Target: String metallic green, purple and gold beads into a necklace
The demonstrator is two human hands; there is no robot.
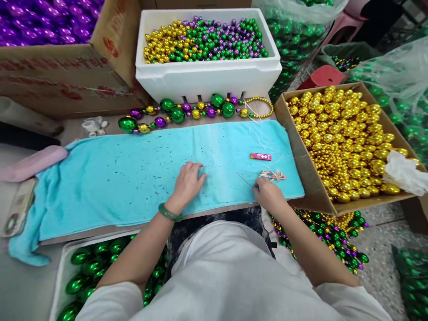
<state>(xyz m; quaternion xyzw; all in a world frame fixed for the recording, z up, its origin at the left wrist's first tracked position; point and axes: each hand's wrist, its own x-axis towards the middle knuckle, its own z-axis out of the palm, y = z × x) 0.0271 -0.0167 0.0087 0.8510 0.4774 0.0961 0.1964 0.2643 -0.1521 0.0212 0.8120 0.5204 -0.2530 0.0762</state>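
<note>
My right hand [269, 195] pinches a long thin needle [244, 179], which points up and to the left over the blue towel [150, 160]. My left hand [187, 183] rests on the towel with thumb and fingers apart, a green bangle [170, 213] on its wrist. Faint pale thread [210, 161] lies near its fingertips. A small bundle of pale strips [276, 175] sits just beyond my right hand. Farther up are a pink lighter-sized packet [261, 156] and loose white thread [264, 138]. A strand of green, purple and gold beads [195, 111] lies along the towel's far edge.
A white foam box [207, 73] of small mixed beads stands behind the strand. Cartons flank the towel: one with purple beads [50, 22], another with gold beads [347, 138]. Large green beads [93, 265] fill a tub below left. A pink object [36, 162] lies at left.
</note>
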